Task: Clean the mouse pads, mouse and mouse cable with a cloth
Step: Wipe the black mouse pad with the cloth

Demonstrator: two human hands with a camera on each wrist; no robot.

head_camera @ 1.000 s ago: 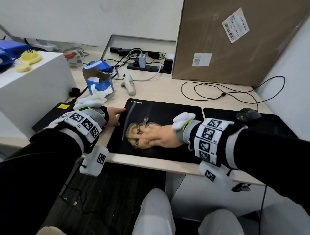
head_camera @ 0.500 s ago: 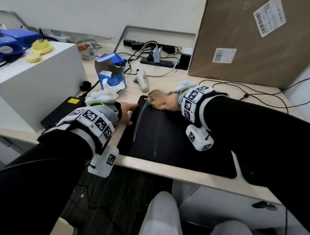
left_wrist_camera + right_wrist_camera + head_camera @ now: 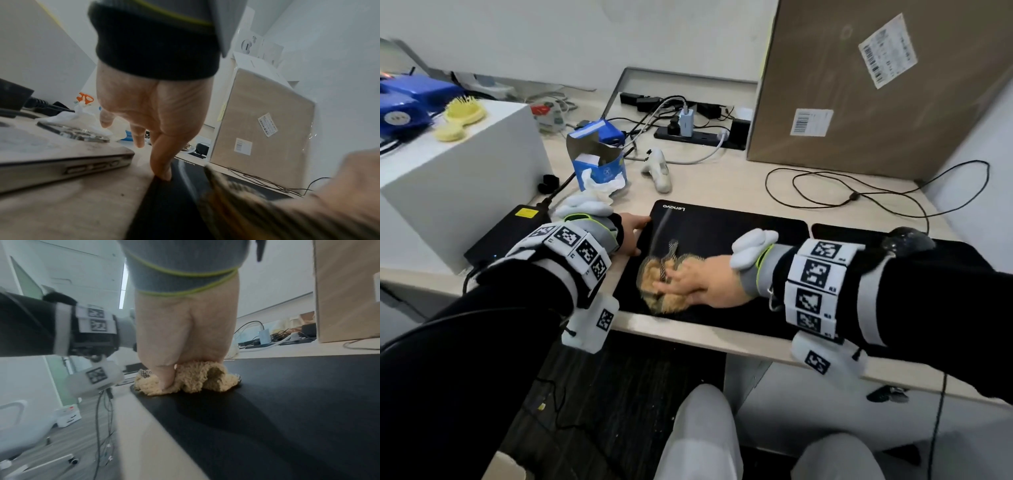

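A black Lenovo mouse pad (image 3: 722,233) (image 3: 287,402) lies at the desk's front edge. My right hand (image 3: 688,279) (image 3: 185,337) presses a bunched tan fluffy cloth (image 3: 652,275) (image 3: 195,378) flat onto the pad's near-left part, fingers spread over it and the thumb dug in at its side. My left hand (image 3: 631,229) (image 3: 156,113) rests on the pad's left edge (image 3: 164,203), thumb tip on the rim and fingers relaxed. A second black pad (image 3: 959,251) lies to the right with the dark mouse (image 3: 907,240) on it. The mouse cable (image 3: 854,197) loops behind.
A torn blue tissue box (image 3: 599,164), a white handheld device (image 3: 659,174) and a power strip (image 3: 695,135) sit behind the pad. A big cardboard box (image 3: 876,85) stands at the back right. A white box (image 3: 448,164) and a flat dark device (image 3: 506,233) are on the left.
My right hand swept the cloth from the pad's near-left part up to its far-left corner and back toward the front edge. The left hand stayed on the pad's left edge.
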